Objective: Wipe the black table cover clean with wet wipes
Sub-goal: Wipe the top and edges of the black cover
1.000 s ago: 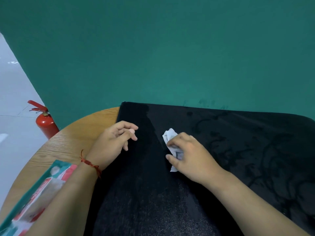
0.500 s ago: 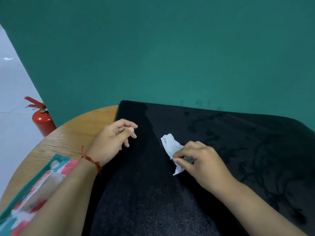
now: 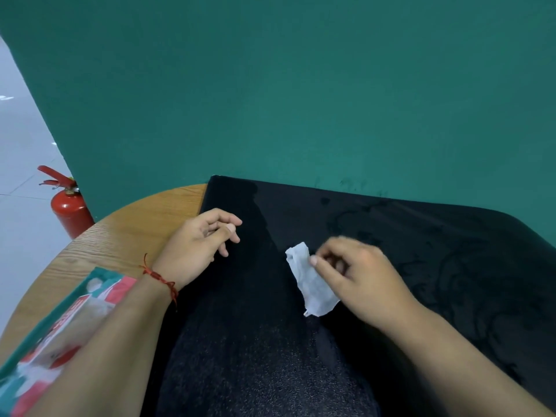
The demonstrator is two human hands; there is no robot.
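A black table cover [image 3: 406, 242] lies over a round wooden table [image 3: 126, 230], with damp streaks on its right half. A crumpled white wet wipe [image 3: 310, 281] lies on the cover near the middle. My right hand [image 3: 361, 278] pinches the wipe's right edge between thumb and curled fingers; the hand is slightly blurred. My left hand [image 3: 198, 245] rests at the cover's left edge, fingers loosely curled, holding nothing. A red string circles its wrist.
A green, red and white wet wipe pack [image 3: 57, 335] lies on the wood at the lower left, partly under my left forearm. A red fire extinguisher [image 3: 70, 209] stands on the floor beyond the table. A green wall [image 3: 301, 100] rises right behind the cover.
My right hand has slid to the right off the wipe and now pinches its edge, so more of the wipe shows. The left hand has stayed in place.
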